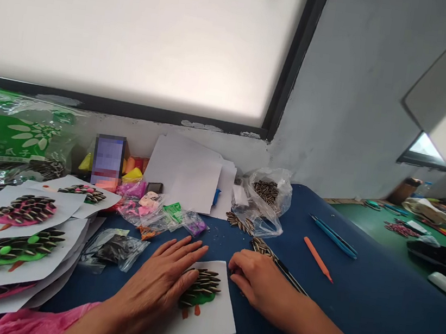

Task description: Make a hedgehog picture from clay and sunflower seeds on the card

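Note:
A white paper card point(210, 324) lies on the blue table, bearing a hedgehog shape of green clay point(204, 299) with sunflower seeds point(208, 281) stuck over it and brown feet below. My left hand point(159, 276) rests flat across the card's left part, fingers stretched out, and hides some of the picture. Just right of the card, my right hand point(253, 278) is closed, its fingertips curled down near the table; whatever they hold is hidden. Behind its knuckles lie loose sunflower seeds point(262, 246) and a black pen point(292, 280).
Finished-looking seed pictures point(16, 266) are stacked at left. Bagged coloured clay point(171, 212), blank paper point(185, 173) and a bag of seeds point(267, 192) line the wall. An orange marker point(317, 259) and blue pens point(335, 236) lie right; a dark clay packet point(116, 249) lies left.

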Action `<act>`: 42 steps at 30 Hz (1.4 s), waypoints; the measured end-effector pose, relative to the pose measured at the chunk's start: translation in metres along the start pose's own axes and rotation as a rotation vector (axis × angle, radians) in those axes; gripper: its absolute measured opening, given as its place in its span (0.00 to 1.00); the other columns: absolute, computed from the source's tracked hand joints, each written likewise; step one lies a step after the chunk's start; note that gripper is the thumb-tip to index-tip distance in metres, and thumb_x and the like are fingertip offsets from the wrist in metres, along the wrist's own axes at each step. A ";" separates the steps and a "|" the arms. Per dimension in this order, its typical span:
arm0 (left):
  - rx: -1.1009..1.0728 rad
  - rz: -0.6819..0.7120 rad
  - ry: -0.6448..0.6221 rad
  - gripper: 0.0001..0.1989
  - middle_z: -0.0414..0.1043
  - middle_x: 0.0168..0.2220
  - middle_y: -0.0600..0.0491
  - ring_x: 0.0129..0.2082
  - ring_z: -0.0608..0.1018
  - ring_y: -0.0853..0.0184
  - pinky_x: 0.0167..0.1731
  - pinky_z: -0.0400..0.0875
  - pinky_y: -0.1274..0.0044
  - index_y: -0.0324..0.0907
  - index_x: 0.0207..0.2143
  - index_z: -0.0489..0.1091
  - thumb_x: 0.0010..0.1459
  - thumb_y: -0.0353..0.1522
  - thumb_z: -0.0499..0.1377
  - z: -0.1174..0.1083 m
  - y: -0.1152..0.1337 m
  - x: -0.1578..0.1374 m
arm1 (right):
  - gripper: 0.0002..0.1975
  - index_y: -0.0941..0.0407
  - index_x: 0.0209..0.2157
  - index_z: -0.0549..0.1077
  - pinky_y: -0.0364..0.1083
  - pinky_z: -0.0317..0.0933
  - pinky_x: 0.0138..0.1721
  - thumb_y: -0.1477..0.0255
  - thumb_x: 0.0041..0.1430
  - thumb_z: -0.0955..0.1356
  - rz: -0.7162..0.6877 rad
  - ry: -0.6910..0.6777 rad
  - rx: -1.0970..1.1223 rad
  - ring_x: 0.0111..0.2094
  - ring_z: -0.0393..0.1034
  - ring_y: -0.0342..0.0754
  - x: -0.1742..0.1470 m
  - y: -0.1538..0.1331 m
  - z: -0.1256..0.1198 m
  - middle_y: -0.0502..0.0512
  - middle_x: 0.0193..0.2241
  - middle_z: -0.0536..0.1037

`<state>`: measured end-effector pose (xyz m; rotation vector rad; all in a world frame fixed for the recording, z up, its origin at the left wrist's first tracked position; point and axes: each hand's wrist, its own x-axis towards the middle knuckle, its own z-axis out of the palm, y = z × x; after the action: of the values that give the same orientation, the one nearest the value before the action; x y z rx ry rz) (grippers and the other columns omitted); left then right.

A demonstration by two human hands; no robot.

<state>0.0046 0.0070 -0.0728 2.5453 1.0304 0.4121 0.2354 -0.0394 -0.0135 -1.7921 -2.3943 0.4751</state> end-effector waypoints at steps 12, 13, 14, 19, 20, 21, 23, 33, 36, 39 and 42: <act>0.025 0.027 0.052 0.23 0.56 0.66 0.57 0.66 0.58 0.58 0.64 0.53 0.59 0.55 0.65 0.54 0.71 0.42 0.41 0.005 -0.004 0.000 | 0.07 0.58 0.33 0.72 0.45 0.60 0.36 0.81 0.63 0.64 -0.040 0.128 -0.053 0.35 0.68 0.47 -0.005 0.004 0.003 0.54 0.34 0.73; 0.033 0.032 0.049 0.23 0.56 0.66 0.57 0.66 0.58 0.58 0.64 0.53 0.59 0.55 0.65 0.54 0.71 0.43 0.42 0.005 -0.004 0.000 | 0.07 0.58 0.33 0.71 0.44 0.60 0.36 0.81 0.63 0.64 -0.045 0.144 -0.031 0.34 0.68 0.46 -0.006 0.002 0.003 0.53 0.33 0.73; 0.040 0.036 0.046 0.23 0.56 0.66 0.57 0.66 0.57 0.58 0.64 0.53 0.59 0.55 0.65 0.54 0.71 0.43 0.42 0.005 -0.004 0.000 | 0.07 0.58 0.33 0.71 0.44 0.60 0.35 0.81 0.63 0.65 -0.059 0.156 -0.002 0.33 0.67 0.46 -0.008 0.001 0.002 0.52 0.32 0.74; 0.068 0.057 0.052 0.23 0.56 0.66 0.55 0.66 0.58 0.57 0.63 0.54 0.58 0.53 0.65 0.55 0.70 0.42 0.43 0.006 -0.004 0.000 | 0.07 0.55 0.33 0.74 0.41 0.59 0.35 0.79 0.63 0.66 -0.207 0.153 0.159 0.34 0.68 0.43 -0.020 -0.012 0.007 0.50 0.32 0.74; 0.072 0.058 0.053 0.23 0.56 0.66 0.55 0.66 0.58 0.57 0.63 0.54 0.58 0.53 0.65 0.55 0.71 0.42 0.43 0.006 -0.004 0.000 | 0.08 0.55 0.33 0.74 0.40 0.59 0.35 0.79 0.63 0.65 -0.231 0.146 0.170 0.34 0.68 0.43 -0.021 -0.015 0.009 0.50 0.32 0.74; 0.075 0.059 0.050 0.23 0.56 0.66 0.55 0.66 0.58 0.57 0.63 0.54 0.58 0.53 0.65 0.55 0.70 0.42 0.43 0.005 -0.004 0.000 | 0.08 0.55 0.33 0.75 0.40 0.59 0.34 0.79 0.63 0.65 -0.251 0.142 0.169 0.33 0.69 0.43 -0.022 -0.016 0.013 0.50 0.32 0.74; 0.078 0.057 0.043 0.23 0.56 0.66 0.55 0.66 0.58 0.56 0.63 0.54 0.58 0.53 0.65 0.56 0.70 0.42 0.43 0.005 -0.003 0.000 | 0.07 0.55 0.32 0.74 0.40 0.59 0.33 0.79 0.62 0.65 -0.271 0.159 0.140 0.32 0.68 0.43 -0.023 -0.019 0.020 0.50 0.31 0.74; 0.074 0.066 0.039 0.23 0.56 0.66 0.54 0.66 0.58 0.56 0.63 0.54 0.57 0.52 0.65 0.56 0.70 0.41 0.44 0.005 -0.002 0.002 | 0.08 0.56 0.27 0.71 0.42 0.56 0.29 0.79 0.60 0.66 -0.320 0.360 -0.085 0.29 0.67 0.44 -0.017 -0.024 0.039 0.51 0.27 0.74; 0.069 0.064 0.041 0.23 0.56 0.66 0.54 0.66 0.58 0.56 0.63 0.54 0.58 0.52 0.65 0.56 0.70 0.41 0.44 0.005 -0.002 0.001 | 0.07 0.56 0.27 0.70 0.42 0.56 0.28 0.78 0.59 0.67 -0.328 0.375 -0.124 0.28 0.68 0.45 -0.015 -0.026 0.042 0.51 0.27 0.74; 0.070 0.067 0.046 0.22 0.57 0.66 0.54 0.66 0.59 0.56 0.63 0.55 0.58 0.52 0.64 0.57 0.70 0.40 0.45 0.004 -0.002 0.001 | 0.08 0.56 0.26 0.70 0.43 0.55 0.27 0.79 0.59 0.67 -0.324 0.377 -0.154 0.28 0.68 0.45 -0.013 -0.028 0.045 0.51 0.27 0.74; 0.070 0.075 0.062 0.22 0.57 0.66 0.54 0.66 0.59 0.56 0.63 0.55 0.58 0.53 0.64 0.57 0.69 0.40 0.46 0.005 -0.003 0.001 | 0.09 0.56 0.26 0.69 0.43 0.55 0.28 0.79 0.59 0.66 -0.315 0.378 -0.174 0.28 0.68 0.45 -0.012 -0.029 0.047 0.51 0.27 0.74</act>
<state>0.0055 0.0086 -0.0782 2.6551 0.9894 0.4867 0.1993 -0.0668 -0.0472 -1.3654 -2.4289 -0.1006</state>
